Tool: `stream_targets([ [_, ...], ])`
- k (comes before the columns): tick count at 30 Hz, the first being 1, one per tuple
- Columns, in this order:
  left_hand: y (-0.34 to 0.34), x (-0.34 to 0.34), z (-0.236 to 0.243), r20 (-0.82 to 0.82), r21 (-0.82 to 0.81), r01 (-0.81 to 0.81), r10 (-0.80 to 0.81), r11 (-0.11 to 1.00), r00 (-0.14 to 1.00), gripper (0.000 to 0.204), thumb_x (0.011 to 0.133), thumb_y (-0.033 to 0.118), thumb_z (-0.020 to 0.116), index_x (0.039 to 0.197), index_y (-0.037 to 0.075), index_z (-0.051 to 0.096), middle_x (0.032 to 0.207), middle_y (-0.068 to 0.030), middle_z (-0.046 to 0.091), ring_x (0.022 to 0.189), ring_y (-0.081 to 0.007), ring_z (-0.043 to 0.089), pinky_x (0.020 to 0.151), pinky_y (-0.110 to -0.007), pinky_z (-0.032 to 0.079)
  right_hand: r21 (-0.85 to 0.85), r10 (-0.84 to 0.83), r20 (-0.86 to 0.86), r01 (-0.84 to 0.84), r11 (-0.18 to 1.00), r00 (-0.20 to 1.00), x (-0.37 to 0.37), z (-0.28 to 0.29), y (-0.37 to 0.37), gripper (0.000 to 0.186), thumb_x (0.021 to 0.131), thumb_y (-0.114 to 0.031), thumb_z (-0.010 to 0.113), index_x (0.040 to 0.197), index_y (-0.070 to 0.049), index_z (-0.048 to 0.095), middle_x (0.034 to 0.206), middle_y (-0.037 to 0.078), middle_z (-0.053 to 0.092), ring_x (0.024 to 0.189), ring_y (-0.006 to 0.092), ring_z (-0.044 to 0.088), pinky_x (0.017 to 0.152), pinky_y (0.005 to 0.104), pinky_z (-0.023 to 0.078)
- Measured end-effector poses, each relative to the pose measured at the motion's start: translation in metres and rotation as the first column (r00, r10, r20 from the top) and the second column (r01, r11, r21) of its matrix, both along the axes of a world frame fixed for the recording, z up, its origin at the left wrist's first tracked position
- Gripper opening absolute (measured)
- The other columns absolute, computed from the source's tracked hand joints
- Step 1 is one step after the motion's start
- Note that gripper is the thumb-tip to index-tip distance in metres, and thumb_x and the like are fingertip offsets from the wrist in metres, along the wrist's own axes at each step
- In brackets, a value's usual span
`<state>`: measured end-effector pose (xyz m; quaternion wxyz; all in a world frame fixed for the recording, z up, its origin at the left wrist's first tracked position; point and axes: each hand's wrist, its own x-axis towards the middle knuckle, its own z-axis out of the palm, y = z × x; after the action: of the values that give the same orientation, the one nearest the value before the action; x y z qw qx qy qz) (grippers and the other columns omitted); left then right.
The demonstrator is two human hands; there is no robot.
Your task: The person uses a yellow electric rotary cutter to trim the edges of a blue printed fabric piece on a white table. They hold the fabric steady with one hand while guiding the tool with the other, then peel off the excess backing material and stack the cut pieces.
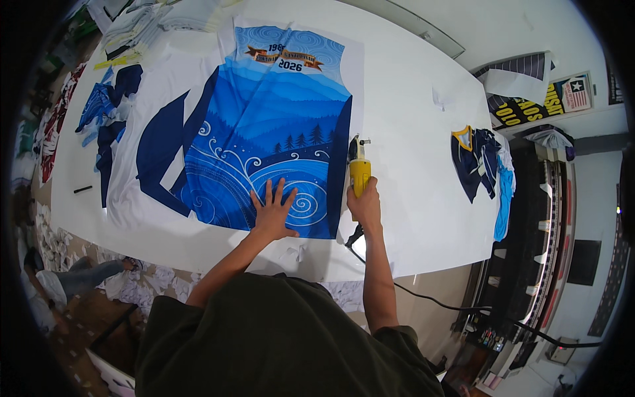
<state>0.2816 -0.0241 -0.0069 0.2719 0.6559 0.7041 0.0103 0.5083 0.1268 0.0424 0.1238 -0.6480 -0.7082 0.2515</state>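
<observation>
Taking the middle of the cloth as a clock face, with the worker in the dark green shirt (284, 337) at six, I see the left hand (273, 215) nearest, open, fingers spread and palm down on the cloth's lower part. At four o'clock the right hand (365, 202) is wrapped around the body of a yellow power tool (360, 173), its dark head just beside the cloth's navy side strip. A black cable (436, 304) trails off the bench (410, 165) toward four. The blue printed cloth panel (264, 142) lies flat across the bench, swirls low, trees and hills above, a ribbon design near the top. At nine o'clock beside it spread white and navy pieces (159, 139), with blue offcuts (96, 109) farther out; a small black stick (83, 190) sits between eight and nine. Well apart at three rests a pile of navy garment pieces (473, 159) with orange trim. Farthest up the bench, at eleven, are pale folded stacks (192, 14).
</observation>
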Motion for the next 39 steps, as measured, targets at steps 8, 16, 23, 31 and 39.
stream_targets([
  [8,-0.001,0.001,-0.001,0.023,0.024,-0.021,0.021,0.999,1.000,0.139,0.054,0.065,0.093,0.167,0.024,0.021,0.173,-0.0213,0.001,0.156,-0.0529,-0.003,0.108,-0.087,0.003,0.010,0.021,0.030,-0.021,1.000,0.999,-0.020,-0.001,0.067,0.050,0.091,-0.027,0.067,0.117,0.007,0.041,0.101,0.040,0.068,0.089,0.0536,0.070,0.077,0.0537,0.060],
  [16,0.000,0.001,0.003,0.065,0.017,-0.052,0.051,0.998,0.997,0.138,0.054,0.063,0.094,0.166,0.024,0.025,0.173,-0.0196,0.002,0.157,-0.0517,-0.004,0.110,-0.086,0.000,0.024,0.041,0.013,-0.041,0.999,0.999,-0.039,-0.004,0.132,0.054,0.089,-0.030,0.068,0.118,0.007,0.040,0.102,0.040,0.067,0.090,0.0543,0.070,0.080,0.0544,0.060],
  [23,0.000,0.003,0.004,0.043,0.005,-0.068,0.068,0.998,0.997,0.138,0.052,0.061,0.095,0.165,0.029,0.025,0.173,-0.0183,0.005,0.157,-0.0507,-0.002,0.110,-0.086,0.001,0.043,0.055,0.027,-0.056,0.997,0.998,-0.057,-0.007,0.185,0.057,0.087,-0.032,0.069,0.118,0.007,0.040,0.103,0.040,0.067,0.092,0.0538,0.070,0.081,0.0551,0.059],
  [31,-0.003,0.004,0.002,0.024,0.035,-0.063,0.062,0.997,0.998,0.140,0.051,0.062,0.095,0.166,0.032,0.021,0.173,-0.0180,0.005,0.157,-0.0508,-0.001,0.109,-0.087,0.002,0.062,0.082,0.035,-0.084,0.995,0.996,-0.067,-0.008,0.240,0.061,0.087,-0.031,0.069,0.123,0.008,0.040,0.104,0.039,0.068,0.094,0.0539,0.070,0.083,0.0553,0.059],
  [39,-0.036,-0.028,0.006,0.043,-0.003,-0.018,0.018,1.000,0.999,0.138,0.050,0.060,0.097,0.165,0.032,0.025,0.173,-0.0175,0.008,0.157,-0.0507,0.000,0.110,-0.087,0.004,-0.123,0.306,0.074,-0.296,0.947,0.949,0.003,0.024,0.205,0.056,0.089,-0.026,0.069,0.127,0.003,0.040,0.106,0.037,0.068,0.098,0.0517,0.069,0.083,0.0546,0.057],
])
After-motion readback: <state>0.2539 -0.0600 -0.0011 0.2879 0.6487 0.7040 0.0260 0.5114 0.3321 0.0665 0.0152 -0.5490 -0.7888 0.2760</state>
